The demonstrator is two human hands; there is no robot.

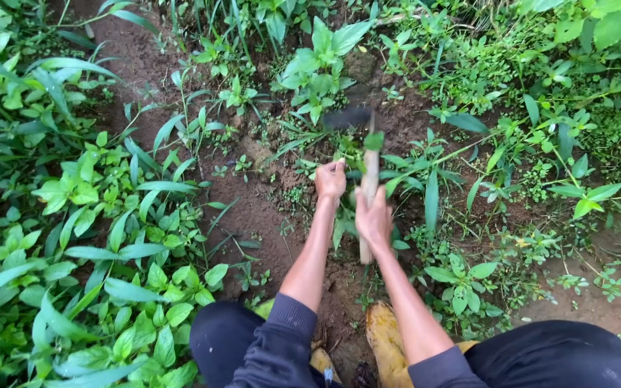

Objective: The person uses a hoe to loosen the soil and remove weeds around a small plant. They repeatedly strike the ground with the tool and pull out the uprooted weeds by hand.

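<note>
My right hand (374, 219) is closed around the wooden handle (369, 194) of a small hoe, fingers wrapped fully about the shaft at roughly mid-length, with the lower end of the handle projecting below my palm. The handle is pale, smooth, round in section and slightly tapered; it stands nearly upright in the view. At its top sits the blade (348, 117), a dark, flat metal piece set crosswise to the shaft and extending to the left; it is motion-blurred, so its edge cannot be read. My left hand (330, 178) is just beside the handle, on its left, curled into a loose fist; I cannot tell whether it grips a stem or is merely clenched. Both forearms are bare, with dark grey sleeves (282, 338) pushed up near the elbows. Beneath the hands lies a strip of bare soil (253, 208), reddish-brown, crumbly and lumpy, running from the top of the view toward my knees. Low weeds (318, 65) with broad, pointed, glossy green leaves crowd the strip on both sides and at its far end. Near the bottom edge, a yellow rubber boot (386, 341), smeared with mud, stands on the soil between my dark trouser legs.
</note>
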